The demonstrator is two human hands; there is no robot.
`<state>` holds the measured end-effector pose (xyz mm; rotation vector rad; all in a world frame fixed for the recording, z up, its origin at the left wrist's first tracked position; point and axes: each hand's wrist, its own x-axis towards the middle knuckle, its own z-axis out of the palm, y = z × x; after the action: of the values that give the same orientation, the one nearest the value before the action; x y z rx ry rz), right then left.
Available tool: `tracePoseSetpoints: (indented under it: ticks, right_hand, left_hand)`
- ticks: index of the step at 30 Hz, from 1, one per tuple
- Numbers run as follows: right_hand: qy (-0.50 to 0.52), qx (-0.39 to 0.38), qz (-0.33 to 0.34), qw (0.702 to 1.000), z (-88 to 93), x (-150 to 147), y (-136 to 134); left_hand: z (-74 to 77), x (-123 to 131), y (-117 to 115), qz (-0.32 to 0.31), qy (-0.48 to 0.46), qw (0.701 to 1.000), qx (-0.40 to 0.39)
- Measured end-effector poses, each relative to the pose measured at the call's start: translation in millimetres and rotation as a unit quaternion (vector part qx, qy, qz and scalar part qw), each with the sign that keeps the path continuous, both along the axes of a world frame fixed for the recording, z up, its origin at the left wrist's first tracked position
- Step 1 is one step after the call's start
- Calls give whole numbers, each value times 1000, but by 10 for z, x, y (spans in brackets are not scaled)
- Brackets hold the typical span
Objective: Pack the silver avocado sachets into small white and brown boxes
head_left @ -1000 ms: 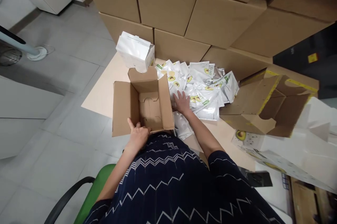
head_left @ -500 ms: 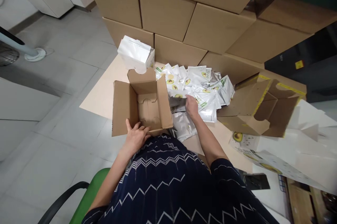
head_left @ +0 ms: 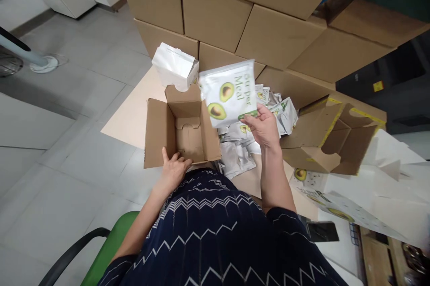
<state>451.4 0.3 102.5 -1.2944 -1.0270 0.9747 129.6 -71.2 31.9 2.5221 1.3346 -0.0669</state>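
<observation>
My right hand [head_left: 265,127] grips a white sachet [head_left: 231,91] by its lower right corner, its front printed with avocados and "Super Meal". The sachet is raised above a heap of similar sachets [head_left: 237,158] on the table. An open brown cardboard box [head_left: 190,143], flaps folded out, stands left of the heap. No sachet shows inside it. On the box's near edge lies my left hand [head_left: 174,169], its fingers hooked over the wall.
Behind the table rises a stack of large cartons [head_left: 215,13]. A white box [head_left: 174,66] stands at the back left. On the right are another open carton [head_left: 312,129], white printed cardboard [head_left: 369,187] and a dark phone-like object [head_left: 323,231]. A green chair [head_left: 110,250] is at lower left.
My right hand has lifted a sachet out of the heap, up and slightly right, with its printed face now showing. My left hand stays on the box edge.
</observation>
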Motion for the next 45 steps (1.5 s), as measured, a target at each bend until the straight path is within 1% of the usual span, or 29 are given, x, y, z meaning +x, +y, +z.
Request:
tracePoseSetpoints:
  ticks: [2,4,6,8,10,11,12,14,17,18,20,22,23,26,27,28,30,33,34,36,37,38,39,40,41,42,43,44,45]
  right_hand:
    - [-48,-4,50,998,146,-201,-14]
    - [-126,2,96,987,282,-414,-12]
    - [-234,21,149,961,413,-633,3]
    - [-355,44,214,909,518,-856,36]
    - [-462,49,285,838,557,-1074,96]
    - [-503,44,317,803,543,-1180,137]
    - [-534,38,347,770,506,-1281,182]
    - [-567,30,405,717,370,-1466,282]
    - [-576,3,493,652,70,-1689,407]
    - [-573,-10,517,635,-39,-1745,432]
    - [-557,-27,557,615,-252,-1824,448]
    - [-539,-46,591,599,-438,-1851,428]
    - [-536,-65,607,583,-514,-1844,410]
    - [-537,-122,650,523,-659,-1767,359]
    - [-537,-125,658,513,-683,-1735,348]
    - [-535,-119,663,510,-700,-1708,340]
    - [-522,-105,669,519,-727,-1683,326]
    - [-487,-104,688,528,-752,-1723,292]
    - [-473,-103,694,533,-744,-1740,279]
    - [-456,-100,698,542,-672,-1730,256]
    - [-444,-96,696,556,-602,-1685,248]
    - [-423,-92,688,583,-511,-1605,242]
    - [-389,-87,673,623,-404,-1487,237]
    - [-340,-80,646,679,-292,-1333,232]
    - [-278,-71,601,746,-185,-1148,226]
    - [-216,-68,540,810,-95,-941,219]
    - [-176,-69,459,868,-32,-724,209]
    - [-162,-70,372,911,-3,-510,194]
    - [-174,-76,287,939,-11,-310,172]
  left_hand:
    - [-14,0,-10,5,-12,1000,4]
    - [-18,8,-17,12,-19,1000,7]
    - [-12,24,-19,13,-15,1000,10]
    - [-8,46,-17,8,0,1000,13]
    - [-17,67,-16,5,15,1000,18]
    - [-28,76,-17,7,21,1000,21]
    - [-41,84,-19,9,24,999,25]
    - [-69,92,-31,19,25,999,34]
    - [-99,89,-59,40,22,998,49]
    - [-105,83,-69,48,21,997,52]
    - [-111,68,-86,55,17,997,57]
    - [-114,51,-99,56,18,996,62]
    - [-116,45,-104,57,20,996,63]
    - [-121,39,-112,59,20,996,61]
    - [-123,42,-113,59,14,996,58]
    - [-125,47,-114,61,7,997,55]
    - [-127,56,-112,78,-5,995,54]
    - [-126,57,-110,114,-3,990,82]
    - [-124,52,-110,117,-1,989,91]
    - [-119,38,-109,106,-2,991,86]
    - [-115,31,-107,100,-1,992,74]
    - [-110,24,-104,95,2,994,59]
    - [-104,19,-100,92,6,995,47]
    - [-97,16,-96,90,10,995,40]
    - [-91,15,-92,87,13,995,39]
    - [-84,15,-87,81,15,996,40]
    - [-78,17,-82,72,15,996,40]
    - [-73,20,-77,65,15,997,39]
    - [-68,22,-72,59,16,997,36]
